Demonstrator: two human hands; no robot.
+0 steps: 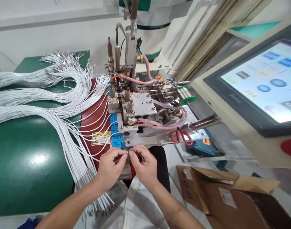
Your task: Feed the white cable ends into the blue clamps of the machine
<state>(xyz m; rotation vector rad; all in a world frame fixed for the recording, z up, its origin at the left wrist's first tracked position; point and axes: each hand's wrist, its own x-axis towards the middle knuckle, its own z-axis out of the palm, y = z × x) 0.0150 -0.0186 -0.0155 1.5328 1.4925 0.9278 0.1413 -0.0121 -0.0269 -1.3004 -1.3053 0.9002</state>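
My left hand (112, 165) and my right hand (144, 164) meet at the front edge of the machine. Thumb and forefinger of each are pinched together on the thin end of a white cable (128, 152); the fingertips cover most of it. Just beyond my left fingers is a row of blue cable holders (116, 130). Several white cables run from the holders back across a dark red plate (88, 125) into a large bundle of white cables (71, 159), whose lower ends hang beside my left forearm.
A soldering-type machine (140, 105) with orange and grey tubes stands ahead. Red-handled scissors (181, 136) and a green wire spool (185, 95) are to its right. A touch screen (264, 82) juts in at right, above a cardboard box (221, 200). A green table (28, 159) lies left.
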